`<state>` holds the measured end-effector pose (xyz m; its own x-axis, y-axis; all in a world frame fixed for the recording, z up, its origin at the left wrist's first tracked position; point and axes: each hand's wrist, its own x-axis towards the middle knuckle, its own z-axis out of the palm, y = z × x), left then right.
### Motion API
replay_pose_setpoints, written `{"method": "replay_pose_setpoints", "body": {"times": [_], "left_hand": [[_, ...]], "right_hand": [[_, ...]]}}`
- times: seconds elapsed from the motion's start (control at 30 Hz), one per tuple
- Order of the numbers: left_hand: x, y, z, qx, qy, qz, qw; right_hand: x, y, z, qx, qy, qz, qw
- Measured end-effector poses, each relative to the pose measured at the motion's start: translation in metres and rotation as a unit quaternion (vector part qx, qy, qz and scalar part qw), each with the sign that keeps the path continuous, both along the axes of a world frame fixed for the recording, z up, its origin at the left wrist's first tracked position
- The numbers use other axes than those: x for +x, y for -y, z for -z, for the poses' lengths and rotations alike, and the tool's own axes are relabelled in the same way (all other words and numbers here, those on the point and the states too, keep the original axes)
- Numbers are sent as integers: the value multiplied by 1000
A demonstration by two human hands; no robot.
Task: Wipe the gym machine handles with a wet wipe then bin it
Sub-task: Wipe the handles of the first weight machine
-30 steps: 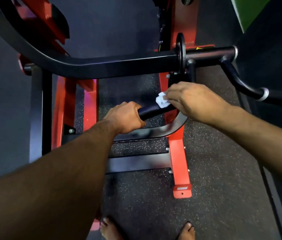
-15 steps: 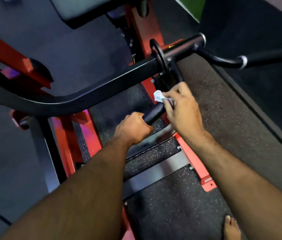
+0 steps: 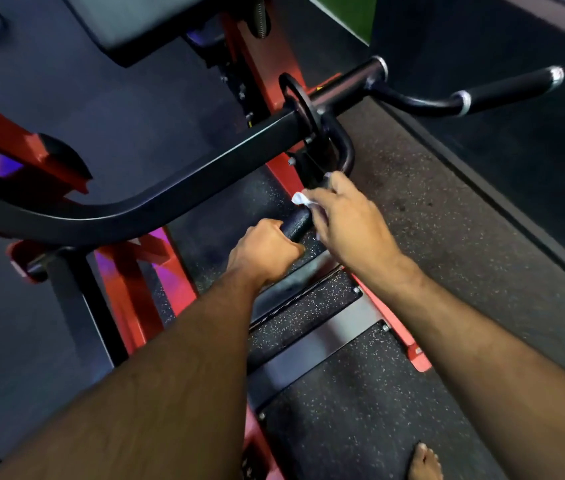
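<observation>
While left hand grips black handle at frame centre, right hand pinches white wet wipe, apparently against the handle's upper end.

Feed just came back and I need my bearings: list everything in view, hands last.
wipe: one, white, crumpled in the right hand above the near grip
near grip: one, black, centre, between both hands
far grip: one, black with silver collars, upper right
lever arm: one, black, curving across the left
frame: red, behind and under the arm
seat pad: one, dark, top
floor: dark, speckled
foot: one, bare, bottom right
left hand: grips near grip
right hand: holds wipe
</observation>
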<state>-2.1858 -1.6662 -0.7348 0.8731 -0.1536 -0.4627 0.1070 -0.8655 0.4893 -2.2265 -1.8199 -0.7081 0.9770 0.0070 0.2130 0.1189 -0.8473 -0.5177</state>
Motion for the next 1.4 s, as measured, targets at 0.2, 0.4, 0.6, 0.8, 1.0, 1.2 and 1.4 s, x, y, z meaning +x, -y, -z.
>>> {"method": "replay_pose_setpoints", "body": {"times": [0.2, 0.4, 0.6, 0.8, 1.0, 1.2, 1.4], "left_hand": [[1, -2, 1, -12, -5, 8, 1000], [0, 1, -1, 8, 14, 8, 1000], [-16, -6, 6, -99, 143, -41, 984], [-85, -37, 44, -135, 275, -115, 945], [-79, -44, 46, -164, 280, -89, 942], [-80, -41, 45, -157, 284, -103, 940], [-83, -39, 43, -118, 268, -118, 949]], "right_hand": [[33, 15, -14, -95, -34, 36, 994], [14, 8, -27, -185, -73, -111, 974], [29, 39, -41, -262, -82, -140, 951], [19, 17, -26, -283, -56, -171, 942], [27, 17, -26, -260, -36, -117, 958], [18, 18, -27, -311, -42, -171, 934], [28, 10, -25, -294, -66, -135, 944]]}}
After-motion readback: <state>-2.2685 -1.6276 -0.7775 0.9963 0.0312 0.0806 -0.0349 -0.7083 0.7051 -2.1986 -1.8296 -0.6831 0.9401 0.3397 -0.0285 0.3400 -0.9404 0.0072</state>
